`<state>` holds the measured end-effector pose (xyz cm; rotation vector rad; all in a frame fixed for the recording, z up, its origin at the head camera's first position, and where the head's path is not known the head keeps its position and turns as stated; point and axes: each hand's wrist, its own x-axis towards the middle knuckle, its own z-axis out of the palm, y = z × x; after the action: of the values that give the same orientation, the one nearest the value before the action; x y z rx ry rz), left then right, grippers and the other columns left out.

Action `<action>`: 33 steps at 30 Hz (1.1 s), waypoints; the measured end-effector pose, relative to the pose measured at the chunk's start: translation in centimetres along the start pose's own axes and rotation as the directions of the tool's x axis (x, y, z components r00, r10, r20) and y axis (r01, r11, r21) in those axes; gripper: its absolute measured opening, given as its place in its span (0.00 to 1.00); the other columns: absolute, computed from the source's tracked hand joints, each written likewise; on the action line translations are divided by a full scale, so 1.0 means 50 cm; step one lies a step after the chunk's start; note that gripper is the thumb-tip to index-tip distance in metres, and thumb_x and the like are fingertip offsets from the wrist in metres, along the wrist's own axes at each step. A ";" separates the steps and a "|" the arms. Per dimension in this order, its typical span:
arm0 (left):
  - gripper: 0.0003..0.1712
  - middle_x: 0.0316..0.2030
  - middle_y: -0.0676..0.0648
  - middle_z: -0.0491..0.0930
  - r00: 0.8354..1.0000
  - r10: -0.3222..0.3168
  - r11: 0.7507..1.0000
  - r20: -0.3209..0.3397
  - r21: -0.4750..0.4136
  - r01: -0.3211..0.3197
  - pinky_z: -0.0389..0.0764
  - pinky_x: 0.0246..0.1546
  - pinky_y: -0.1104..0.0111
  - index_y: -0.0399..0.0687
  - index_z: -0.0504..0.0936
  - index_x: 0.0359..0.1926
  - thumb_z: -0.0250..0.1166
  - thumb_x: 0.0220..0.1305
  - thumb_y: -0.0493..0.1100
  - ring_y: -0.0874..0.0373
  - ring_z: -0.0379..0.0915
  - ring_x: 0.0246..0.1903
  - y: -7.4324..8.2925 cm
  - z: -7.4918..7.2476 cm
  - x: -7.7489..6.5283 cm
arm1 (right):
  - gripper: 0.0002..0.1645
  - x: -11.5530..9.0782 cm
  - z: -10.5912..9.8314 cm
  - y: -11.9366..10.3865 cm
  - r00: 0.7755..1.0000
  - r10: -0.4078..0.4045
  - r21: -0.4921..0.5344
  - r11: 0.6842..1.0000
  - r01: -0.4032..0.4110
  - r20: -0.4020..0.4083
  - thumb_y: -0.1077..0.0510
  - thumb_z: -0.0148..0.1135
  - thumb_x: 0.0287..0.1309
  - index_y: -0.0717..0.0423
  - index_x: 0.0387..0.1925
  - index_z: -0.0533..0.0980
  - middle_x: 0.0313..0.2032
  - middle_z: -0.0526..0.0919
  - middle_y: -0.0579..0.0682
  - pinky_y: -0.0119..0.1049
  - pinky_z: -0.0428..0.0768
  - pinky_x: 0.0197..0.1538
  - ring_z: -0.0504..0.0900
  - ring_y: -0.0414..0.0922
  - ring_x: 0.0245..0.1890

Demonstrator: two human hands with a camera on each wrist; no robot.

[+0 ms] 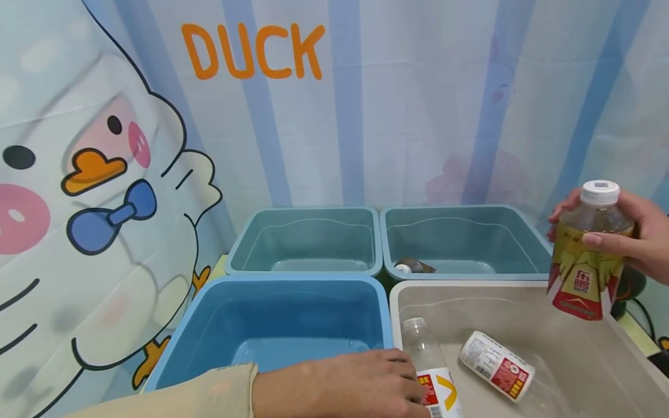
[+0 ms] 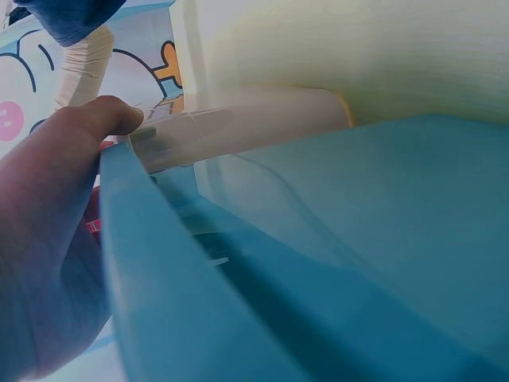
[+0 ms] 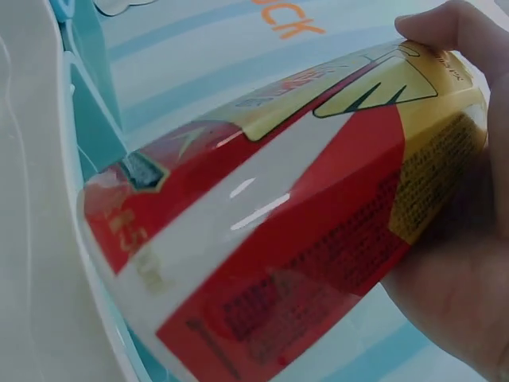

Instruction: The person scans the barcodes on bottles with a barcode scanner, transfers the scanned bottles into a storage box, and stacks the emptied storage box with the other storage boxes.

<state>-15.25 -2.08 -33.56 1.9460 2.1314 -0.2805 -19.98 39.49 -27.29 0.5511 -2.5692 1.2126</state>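
At the right of the head view my right hand (image 1: pixel 645 238) grips a plastic drink bottle (image 1: pixel 590 261) with a white cap and a gold and red label. It stands nearly upright above the beige bin. The same bottle (image 3: pixel 270 215) fills much of the right wrist view. My left hand (image 1: pixel 360 383) reaches past the blue bin's edge, its fingers over the left side of a clear bottle (image 1: pixel 425 354) with a white, red and yellow label. In the left wrist view the blue rim hides those fingers; only the thumb (image 2: pixel 111 118) shows plainly, so their hold is unclear.
Inside the beige bin (image 1: pixel 590 348) lies a white-and-red labelled bottle (image 1: pixel 496 366). Left of it stands a blue bin (image 1: pixel 292 313). Two teal bins (image 1: pixel 308 238) stand behind; the right one holds a dark bottle (image 1: pixel 416 266). A duck-printed curtain (image 1: pixel 418 116) hangs at the back.
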 end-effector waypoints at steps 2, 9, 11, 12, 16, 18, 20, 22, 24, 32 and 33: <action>0.32 0.65 0.65 0.76 1.000 0.003 1.000 0.002 0.002 -0.003 0.59 0.70 0.74 0.66 0.75 0.71 0.67 0.69 0.60 0.70 0.67 0.65 0.000 0.000 0.000 | 0.29 -0.001 -0.007 0.005 0.999 0.011 -0.007 1.000 -0.011 -0.035 0.71 0.60 0.68 0.52 0.67 0.67 0.54 0.79 0.46 0.36 0.85 0.37 0.84 0.43 0.45; 0.31 0.65 0.65 0.76 1.000 0.010 1.000 0.002 0.018 -0.010 0.57 0.70 0.75 0.66 0.76 0.71 0.66 0.70 0.61 0.70 0.67 0.65 0.001 -0.003 0.000 | 0.34 -0.001 -0.033 0.023 0.988 0.062 0.003 0.998 -0.062 -0.142 0.69 0.62 0.68 0.46 0.70 0.66 0.55 0.77 0.41 0.31 0.83 0.35 0.82 0.36 0.43; 0.31 0.65 0.65 0.76 1.000 0.009 1.000 0.006 0.021 -0.009 0.56 0.71 0.75 0.66 0.76 0.71 0.66 0.70 0.61 0.70 0.67 0.65 0.001 -0.003 0.000 | 0.34 0.001 -0.040 0.030 0.984 0.069 0.009 0.998 -0.068 -0.165 0.69 0.62 0.68 0.44 0.69 0.66 0.55 0.76 0.42 0.30 0.82 0.35 0.81 0.35 0.42; 0.31 0.65 0.65 0.75 1.000 0.006 1.000 0.011 0.020 -0.006 0.56 0.71 0.75 0.67 0.75 0.71 0.66 0.70 0.61 0.71 0.67 0.65 0.001 -0.003 0.000 | 0.33 0.002 -0.044 0.034 0.982 0.069 0.011 0.998 -0.068 -0.175 0.68 0.62 0.68 0.43 0.69 0.66 0.55 0.75 0.42 0.29 0.82 0.35 0.80 0.36 0.43; 0.30 0.65 0.65 0.75 1.000 0.010 0.999 0.007 0.031 -0.010 0.55 0.71 0.75 0.67 0.76 0.71 0.65 0.70 0.61 0.70 0.67 0.65 0.002 -0.002 0.001 | 0.32 0.005 -0.056 0.055 0.969 0.073 0.020 0.997 -0.070 -0.236 0.68 0.62 0.69 0.42 0.68 0.66 0.55 0.76 0.38 0.25 0.79 0.37 0.77 0.37 0.45; 0.30 0.65 0.66 0.75 1.000 0.013 0.999 0.003 0.039 -0.013 0.54 0.71 0.75 0.67 0.76 0.71 0.64 0.71 0.61 0.70 0.67 0.65 0.002 -0.001 0.002 | 0.31 0.006 -0.062 0.068 0.958 0.085 0.035 0.996 -0.079 -0.275 0.67 0.62 0.70 0.41 0.67 0.66 0.55 0.76 0.36 0.23 0.77 0.37 0.76 0.38 0.45; 0.29 0.65 0.66 0.75 1.000 0.015 0.999 -0.001 0.041 -0.015 0.54 0.71 0.75 0.67 0.76 0.71 0.64 0.71 0.61 0.70 0.67 0.64 0.002 0.000 0.002 | 0.31 0.008 -0.067 0.083 0.943 0.095 0.058 0.995 -0.081 -0.320 0.67 0.61 0.71 0.39 0.67 0.67 0.54 0.76 0.34 0.21 0.76 0.37 0.76 0.36 0.45; 0.29 0.65 0.66 0.75 1.000 0.013 0.999 0.000 0.037 -0.013 0.54 0.71 0.75 0.67 0.76 0.71 0.64 0.71 0.61 0.70 0.67 0.64 0.002 0.000 0.002 | 0.31 0.008 -0.071 0.097 0.934 0.112 0.122 0.990 -0.075 -0.339 0.67 0.60 0.71 0.37 0.67 0.66 0.53 0.75 0.34 0.21 0.75 0.37 0.76 0.34 0.45; 0.29 0.65 0.66 0.75 1.000 0.014 0.999 -0.002 0.035 -0.014 0.54 0.71 0.75 0.67 0.76 0.71 0.64 0.71 0.61 0.70 0.67 0.64 0.002 0.001 0.002 | 0.32 0.009 -0.074 0.112 0.931 0.129 0.215 0.975 -0.057 -0.341 0.67 0.59 0.71 0.37 0.67 0.64 0.54 0.74 0.36 0.20 0.74 0.38 0.76 0.33 0.45; 0.29 0.65 0.66 0.75 1.000 0.016 0.999 0.000 0.047 -0.016 0.54 0.71 0.76 0.67 0.76 0.71 0.64 0.72 0.61 0.71 0.67 0.64 0.001 0.001 0.003 | 0.34 0.004 -0.081 0.153 0.877 0.212 0.134 0.976 -0.170 -0.432 0.58 0.61 0.74 0.30 0.72 0.60 0.56 0.69 0.40 0.15 0.71 0.38 0.70 0.35 0.45; 0.29 0.65 0.66 0.75 1.000 0.015 0.999 0.003 0.047 -0.015 0.54 0.71 0.76 0.67 0.76 0.71 0.64 0.72 0.61 0.71 0.67 0.64 0.001 0.002 0.003 | 0.34 0.003 -0.080 0.153 0.859 0.232 0.079 0.972 -0.221 -0.457 0.55 0.61 0.74 0.28 0.72 0.60 0.58 0.69 0.43 0.15 0.70 0.40 0.68 0.36 0.46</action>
<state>-15.20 -1.93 -33.69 1.9852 2.1268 -0.3335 -23.19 47.02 -30.00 -0.0508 -2.2466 1.2635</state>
